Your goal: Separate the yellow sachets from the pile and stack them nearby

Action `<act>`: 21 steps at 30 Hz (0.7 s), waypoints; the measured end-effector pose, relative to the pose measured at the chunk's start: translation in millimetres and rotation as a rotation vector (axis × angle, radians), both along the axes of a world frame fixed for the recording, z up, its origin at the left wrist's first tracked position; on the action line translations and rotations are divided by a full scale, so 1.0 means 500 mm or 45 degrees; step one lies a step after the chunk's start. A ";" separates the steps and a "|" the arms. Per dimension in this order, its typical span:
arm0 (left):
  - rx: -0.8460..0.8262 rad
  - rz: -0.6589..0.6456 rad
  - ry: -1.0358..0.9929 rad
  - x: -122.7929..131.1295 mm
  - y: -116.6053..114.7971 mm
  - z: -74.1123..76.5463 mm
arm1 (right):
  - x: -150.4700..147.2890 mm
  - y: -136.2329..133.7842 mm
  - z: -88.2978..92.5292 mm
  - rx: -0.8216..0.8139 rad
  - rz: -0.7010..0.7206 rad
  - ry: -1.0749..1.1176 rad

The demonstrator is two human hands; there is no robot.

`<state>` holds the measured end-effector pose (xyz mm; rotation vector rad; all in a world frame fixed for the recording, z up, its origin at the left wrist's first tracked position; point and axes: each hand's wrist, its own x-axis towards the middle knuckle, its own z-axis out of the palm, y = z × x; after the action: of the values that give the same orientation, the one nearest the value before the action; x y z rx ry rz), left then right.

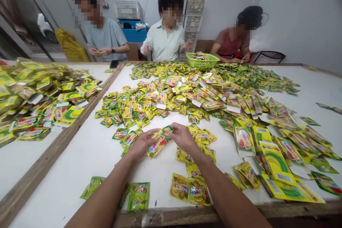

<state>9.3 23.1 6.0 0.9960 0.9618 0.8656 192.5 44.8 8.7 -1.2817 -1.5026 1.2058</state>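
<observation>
Both my hands meet over the middle of the white table (107, 156). My left hand (141, 144) holds the lower left side of a yellow, green and red box (157, 146). At its upper end, my right hand (183, 136) pinches with thumb and fingers, where a green sachet (167, 129) shows at the box's opening. Yellow sachets (197, 188) lie below and beside my right forearm. Green sachets (138, 196) lie near the front edge, and more are just left of my left hand.
A large heap of sachets and boxes (208, 96) spreads beyond my hands. Flat boxes (275, 160) lie at right. A wooden strip (61, 135) separates another box pile (29, 96) at left. A green basket (202, 62) stands at the far edge, where three people sit.
</observation>
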 end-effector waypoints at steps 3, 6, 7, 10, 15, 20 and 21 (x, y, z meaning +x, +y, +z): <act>0.020 0.032 -0.046 0.002 0.000 -0.002 | -0.010 -0.001 0.001 0.049 -0.183 0.031; 0.063 0.014 -0.044 0.004 0.000 0.002 | -0.011 -0.004 0.009 0.118 -0.301 -0.002; 0.077 0.012 -0.031 0.004 -0.001 0.003 | -0.011 -0.006 0.012 0.116 -0.277 -0.021; 0.097 0.019 0.010 0.003 -0.001 0.002 | -0.009 -0.008 0.011 0.073 -0.158 -0.061; 0.061 0.008 -0.007 0.005 -0.001 -0.001 | -0.002 -0.005 -0.005 0.107 -0.228 -0.241; -0.010 0.054 -0.132 0.005 0.001 0.001 | -0.023 -0.017 -0.005 0.157 -0.007 -0.181; -0.031 0.063 -0.162 0.003 0.002 0.001 | -0.028 -0.020 -0.002 0.155 0.062 -0.149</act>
<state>10.9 23.9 6.5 0.8885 0.8893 0.9448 178.7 34.9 7.6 -1.2591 -1.6744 1.0682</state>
